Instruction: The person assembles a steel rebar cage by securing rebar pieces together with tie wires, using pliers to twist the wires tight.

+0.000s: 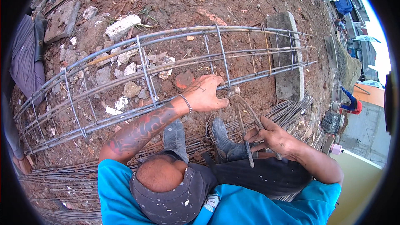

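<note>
A long rebar cage point(183, 64) of steel bars and rectangular stirrups stretches across in front of me. My left hand point(204, 93) is curled round its near bar, beside a stirrup, thumb and forefinger parted. Thin tie wires show at the back of that hand. Close to its thumb, rusty tying pincers point(241, 110) have their jaws against the joint of bar and stirrup. My right hand point(273, 135) grips the pincers' handles, which are spread apart. Some of its fingers are hidden behind them.
Concrete blocks point(287, 85) stand under the cage's right end. Rubble and stones point(121, 27) lie on the dirt beyond. Loose rebar point(66, 189) is spread near my boots point(175, 137). Another person's leg point(27, 60) is at far left; a person in a red cap point(355, 107) is far right.
</note>
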Demonstrator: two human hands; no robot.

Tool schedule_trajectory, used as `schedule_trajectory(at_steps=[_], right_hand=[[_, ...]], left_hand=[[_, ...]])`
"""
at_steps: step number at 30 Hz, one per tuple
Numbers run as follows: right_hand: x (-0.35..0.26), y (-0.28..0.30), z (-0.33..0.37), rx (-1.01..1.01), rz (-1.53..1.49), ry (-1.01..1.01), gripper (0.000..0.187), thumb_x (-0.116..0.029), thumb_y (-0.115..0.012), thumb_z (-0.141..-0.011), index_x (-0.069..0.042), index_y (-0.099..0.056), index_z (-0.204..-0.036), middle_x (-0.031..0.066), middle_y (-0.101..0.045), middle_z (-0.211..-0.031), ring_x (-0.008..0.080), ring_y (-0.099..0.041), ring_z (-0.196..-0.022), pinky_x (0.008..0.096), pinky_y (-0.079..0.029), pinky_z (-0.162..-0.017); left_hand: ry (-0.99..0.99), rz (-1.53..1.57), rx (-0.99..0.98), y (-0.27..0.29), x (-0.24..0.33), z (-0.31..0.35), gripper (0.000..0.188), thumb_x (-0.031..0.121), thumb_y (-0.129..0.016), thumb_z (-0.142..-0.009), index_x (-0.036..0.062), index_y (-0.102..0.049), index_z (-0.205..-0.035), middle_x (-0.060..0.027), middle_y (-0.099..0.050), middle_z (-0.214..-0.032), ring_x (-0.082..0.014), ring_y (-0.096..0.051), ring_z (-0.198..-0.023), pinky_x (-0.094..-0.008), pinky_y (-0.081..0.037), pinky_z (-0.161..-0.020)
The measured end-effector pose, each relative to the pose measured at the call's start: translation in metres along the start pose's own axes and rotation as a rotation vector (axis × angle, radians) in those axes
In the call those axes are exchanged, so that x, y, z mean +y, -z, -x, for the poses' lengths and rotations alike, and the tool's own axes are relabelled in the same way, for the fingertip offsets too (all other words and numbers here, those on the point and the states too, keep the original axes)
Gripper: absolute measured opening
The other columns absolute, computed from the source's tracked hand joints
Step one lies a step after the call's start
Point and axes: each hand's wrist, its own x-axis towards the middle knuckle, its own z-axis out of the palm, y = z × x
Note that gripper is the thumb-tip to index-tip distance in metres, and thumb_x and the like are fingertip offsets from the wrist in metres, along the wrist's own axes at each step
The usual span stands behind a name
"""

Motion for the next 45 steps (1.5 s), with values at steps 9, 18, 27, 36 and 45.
schedule_trajectory(at_steps=[9, 18, 27, 36, 45], right_hand=[[0.02, -0.004, -0.015, 0.036, 0.016, 0.136, 0.027, -0.01, -0.039, -0.092, 0.001, -0.04, -0.118, 0.0124, -0.053, -0.102, 0.023, -0.057, -0.101, 0.0409, -0.053, -0.085], [0.024, -0.022, -0.019, 0.11, -0.098, 0.166, 0.024, -0.007, -0.043, -0.087, -0.003, -0.042, -0.111, 0.008, -0.054, -0.088, 0.0175, -0.057, -0.077, 0.034, -0.05, -0.065], [0.007, -0.006, -0.008, 0.461, 1.339, 0.22, 0.021, -0.007, -0.049, -0.088, 0.003, -0.041, -0.103, 0.0269, -0.058, -0.085, 0.0422, -0.064, -0.084, 0.0445, -0.054, -0.069], [-0.018, -0.002, 0.029, 0.555, 1.208, 0.533, 0.048, -0.021, -0.069, -0.082, 0.004, -0.038, -0.109, 0.0207, -0.061, -0.089, 0.0256, -0.067, -0.07, 0.0377, -0.055, -0.059], [-0.008, 0.013, 0.013, 0.41, 1.052, 0.09, 0.027, -0.022, -0.056, -0.092, 0.004, -0.053, -0.084, 0.0173, -0.062, -0.063, 0.0287, -0.068, -0.062, 0.0391, -0.055, -0.057]], left_hand=[[-0.029, 0.046, 0.034, -0.004, -0.004, 0.002, 0.051, 0.031, -0.07, -0.068, -0.0062, -0.06, -0.101, -0.0222, -0.06, -0.095, -0.0364, -0.059, -0.095, -0.0414, -0.047, -0.086], [-0.11, -0.037, 0.161, -0.012, -0.011, 0.005, 0.053, 0.032, -0.07, -0.067, -0.0069, -0.059, -0.101, -0.0216, -0.06, -0.092, -0.0369, -0.06, -0.092, -0.0427, -0.047, -0.084], [-0.37, -0.352, 0.402, -0.011, 0.062, 0.004, 0.063, 0.027, -0.076, -0.062, -0.0041, -0.055, -0.113, -0.0196, -0.055, -0.111, -0.034, -0.054, -0.107, -0.0408, -0.044, -0.092], [-0.759, 0.018, 0.429, -0.076, 0.046, -0.043, 0.023, 0.022, -0.073, -0.07, 0.0042, -0.06, -0.077, -0.0065, -0.058, -0.062, -0.0278, -0.061, -0.056, -0.0391, -0.051, -0.054], [-0.795, -0.185, 0.593, -0.053, 0.052, -0.019, 0.023, 0.025, -0.069, -0.079, 0.0048, -0.058, -0.085, -0.0088, -0.06, -0.079, -0.0233, -0.062, -0.072, -0.0357, -0.049, -0.064]])
